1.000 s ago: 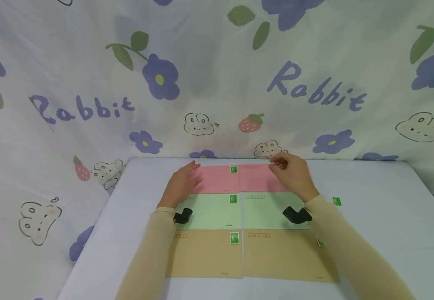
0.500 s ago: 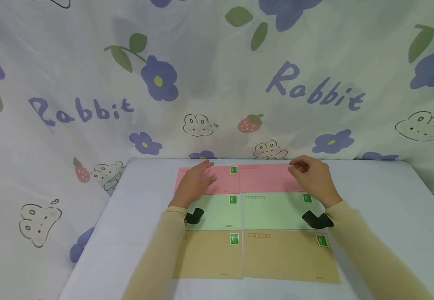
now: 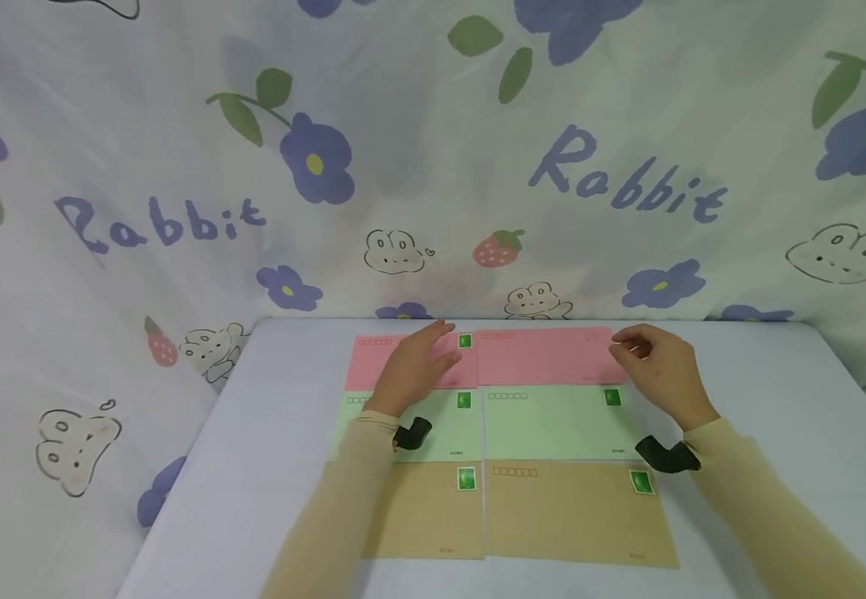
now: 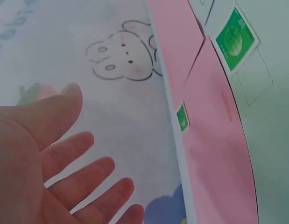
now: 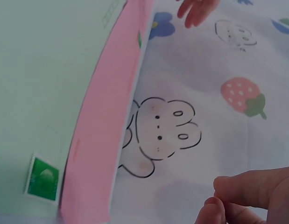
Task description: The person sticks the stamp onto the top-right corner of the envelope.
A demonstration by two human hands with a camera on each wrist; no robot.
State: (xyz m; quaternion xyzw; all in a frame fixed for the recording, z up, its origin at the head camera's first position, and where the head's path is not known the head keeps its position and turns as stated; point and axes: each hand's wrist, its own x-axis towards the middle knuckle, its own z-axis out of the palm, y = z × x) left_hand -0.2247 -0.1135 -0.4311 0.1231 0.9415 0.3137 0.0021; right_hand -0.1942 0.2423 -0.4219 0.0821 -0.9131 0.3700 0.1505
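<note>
My left hand (image 3: 412, 373) hovers over the left pink envelope (image 3: 363, 366), fingers spread apart in the left wrist view. A green stamp (image 3: 465, 341) sits at that envelope's upper right corner. My right hand (image 3: 665, 374) is just off the right end of the right pink envelope (image 3: 541, 358), which has no stamp showing. Its thumb and forefinger lie close together and bent, with nothing visible between them, in the right wrist view. Two light green envelopes (image 3: 552, 428) form the middle row, and two brown envelopes (image 3: 567, 520) the front row, each with a green stamp.
A white-covered table (image 3: 792, 466) carries the envelopes, laid edge to edge in two columns. Behind and left of it hangs a white cloth (image 3: 447, 166) printed with rabbits, flowers and strawberries. Black bands (image 3: 665, 455) circle both wrists.
Both hands have moved right, uncovering more of the pink and green envelopes. A loose stamp seen on the table right of the green envelope a second ago is now out of sight near my right hand.
</note>
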